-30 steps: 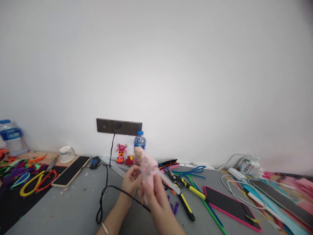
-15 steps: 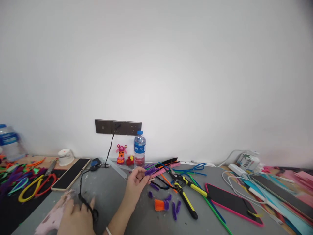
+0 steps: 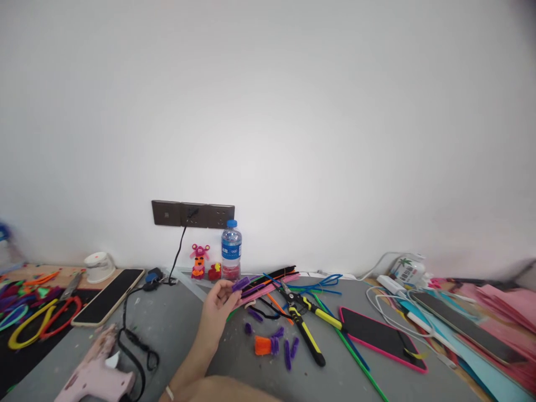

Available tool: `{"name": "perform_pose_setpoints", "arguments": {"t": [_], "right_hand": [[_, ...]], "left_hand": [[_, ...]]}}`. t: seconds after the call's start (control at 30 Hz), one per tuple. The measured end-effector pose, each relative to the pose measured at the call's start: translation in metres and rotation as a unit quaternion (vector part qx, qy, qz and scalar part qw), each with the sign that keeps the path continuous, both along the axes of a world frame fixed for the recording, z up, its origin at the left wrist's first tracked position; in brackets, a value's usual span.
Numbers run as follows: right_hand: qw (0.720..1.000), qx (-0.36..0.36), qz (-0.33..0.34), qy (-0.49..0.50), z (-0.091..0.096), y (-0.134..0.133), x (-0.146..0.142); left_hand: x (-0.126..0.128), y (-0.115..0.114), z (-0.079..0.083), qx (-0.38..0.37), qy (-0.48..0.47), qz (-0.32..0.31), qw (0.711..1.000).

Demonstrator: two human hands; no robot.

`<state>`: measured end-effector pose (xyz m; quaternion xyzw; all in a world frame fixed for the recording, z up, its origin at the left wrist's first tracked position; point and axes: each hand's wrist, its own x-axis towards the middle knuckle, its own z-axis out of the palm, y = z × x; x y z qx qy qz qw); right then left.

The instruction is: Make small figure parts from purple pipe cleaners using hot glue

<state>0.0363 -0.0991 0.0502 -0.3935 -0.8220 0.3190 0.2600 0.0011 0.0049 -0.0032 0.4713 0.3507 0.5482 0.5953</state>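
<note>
There are two blue-capped bottles [image 3: 231, 251], one glue gun [image 3: 92, 375], one pair of pliers [image 3: 305, 328], one tub [image 3: 99, 269], three socket panels [image 3: 193, 215] and one held purple piece [image 3: 240, 283].

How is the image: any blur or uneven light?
Head view: the wall is brightest mid-frame, dimming toward the top right corner; head view: the left-edge bottle looks smeared, while the left hand and its purple piece read fairly clearly.

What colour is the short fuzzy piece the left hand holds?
The short fuzzy piece in the left hand is purple; best view: head.

1 head-worn view, forward and down
</note>
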Motion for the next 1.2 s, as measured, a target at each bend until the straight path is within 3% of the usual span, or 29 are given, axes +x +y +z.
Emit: {"name": "perform_pose_setpoints", "arguments": {"t": [0.17,0.27,0.33,0.43,0.63,0.73,0.93,1.1,1.2], "right_hand": [[0.993,-0.038,-0.092,-0.067,0.012,0.006,0.109],[0.958,-0.104,-0.201,-0.178,0.015,0.022,0.143],[0.956,-0.097,-0.212,-0.180,0.010,0.034,0.149],[0.965,-0.031,-0.215,-0.145,-0.007,0.051,0.144],[0.934,0.025,-0.272,-0.231,-0.036,0.068,0.136],[0.941,0.017,-0.270,-0.203,-0.039,0.067,0.140],[0.967,-0.011,-0.247,-0.056,-0.040,0.057,0.170],[0.969,-0.136,-0.200,-0.052,-0.043,0.046,0.192],[0.961,-0.129,-0.231,-0.076,-0.041,0.043,0.191]], "left_hand": [[-0.001,-0.001,0.005,-0.002,0.014,0.008,1.000],[-0.001,-0.002,0.006,-0.018,0.015,0.008,1.000],[-0.002,-0.002,0.007,-0.022,0.020,0.013,0.999],[-0.002,-0.003,0.007,-0.021,0.022,0.016,0.999],[0.000,-0.001,0.004,-0.017,0.028,0.011,0.999],[0.000,0.000,0.000,-0.018,0.028,0.011,0.999],[0.001,0.003,-0.009,-0.023,0.001,0.012,1.000],[0.001,0.002,-0.008,-0.012,0.024,0.010,1.000],[0.001,0.000,-0.004,-0.009,0.037,0.013,0.999]]}}
